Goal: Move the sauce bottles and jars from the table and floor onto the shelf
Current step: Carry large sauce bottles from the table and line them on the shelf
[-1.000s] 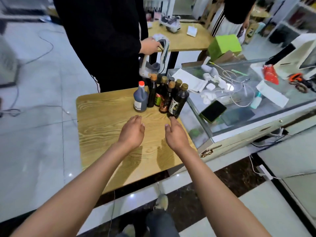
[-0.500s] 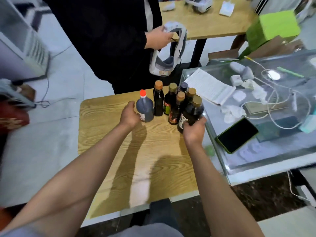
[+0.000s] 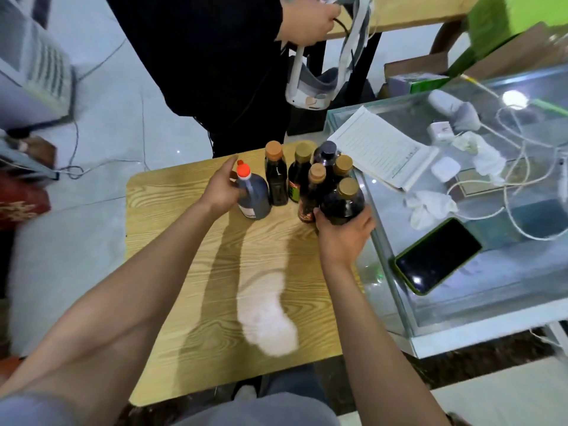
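Observation:
Several dark sauce bottles stand clustered at the far right of a small wooden table (image 3: pixel 190 272). My left hand (image 3: pixel 219 189) is wrapped around the left side of the red-capped bottle (image 3: pixel 253 196). My right hand (image 3: pixel 344 235) grips the nearest gold-capped bottle (image 3: pixel 342 201) from below and behind. Behind them stand an orange-capped bottle (image 3: pixel 275 176), a green-labelled bottle (image 3: pixel 296 176), a red-labelled bottle (image 3: pixel 310 195), a dark-capped bottle (image 3: pixel 326 152) and one more gold-capped bottle (image 3: pixel 343 166). No shelf is in view.
A glass counter (image 3: pixel 461 272) adjoins the table on the right, carrying a phone (image 3: pixel 438 255), papers (image 3: pixel 381 149), chargers and cables. A person in black (image 3: pixel 215 56) stands just behind the table holding a headset (image 3: pixel 319 87). An appliance (image 3: pixel 33 78) sits on the floor at left.
Both hands have moved forward from the bare tabletop onto the bottles: the left onto the red-capped one, the right onto the nearest gold-capped one. My view has tilted closer and downward.

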